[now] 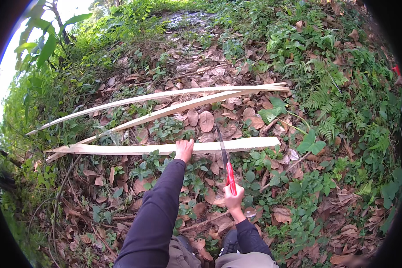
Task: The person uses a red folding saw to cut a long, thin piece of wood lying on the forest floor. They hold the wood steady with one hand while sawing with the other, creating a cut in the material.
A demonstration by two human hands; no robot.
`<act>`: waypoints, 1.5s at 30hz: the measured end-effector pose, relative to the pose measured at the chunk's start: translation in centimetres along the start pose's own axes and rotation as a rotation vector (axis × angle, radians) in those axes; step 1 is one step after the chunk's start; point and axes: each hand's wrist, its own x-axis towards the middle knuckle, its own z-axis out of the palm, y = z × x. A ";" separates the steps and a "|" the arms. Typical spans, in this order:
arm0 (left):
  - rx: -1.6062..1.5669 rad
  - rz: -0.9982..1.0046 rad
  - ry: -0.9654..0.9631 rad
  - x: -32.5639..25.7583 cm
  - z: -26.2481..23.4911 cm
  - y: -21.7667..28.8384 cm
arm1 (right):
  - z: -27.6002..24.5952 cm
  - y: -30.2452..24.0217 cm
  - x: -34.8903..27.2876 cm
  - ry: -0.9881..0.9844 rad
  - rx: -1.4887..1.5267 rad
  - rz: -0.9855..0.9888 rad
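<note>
A pale wooden plank lies crosswise on the leaf-covered ground, its right end cut to a slanted, rough-looking edge. My left hand grips this plank near its middle, fingers over the far edge. In my right hand is a hand saw with a red handle, my fingers wrapped round it. The saw's dark, narrow blade crosses the plank to the right of my left hand, its tip pointing away from me. Whether the teeth touch the wood I cannot tell.
Beyond the plank lie two long wooden strips, a farther one and a slanting one, meeting at the right. Dry brown leaves, green plants and ferns cover the ground. A thin bent stem rises at left. My shoes show below.
</note>
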 end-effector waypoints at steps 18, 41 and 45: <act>-0.229 0.173 0.041 -2.1 -4.5 1.0 | -1.6 0.2 -1.2 -0.055 0.206 0.229; -0.308 -0.027 0.027 -0.5 -3.3 1.9 | -4.6 -3.3 -7.3 -0.052 0.156 0.252; -0.328 -0.036 0.043 0.0 -3.3 1.1 | -4.7 -3.1 -6.0 -0.062 0.297 0.269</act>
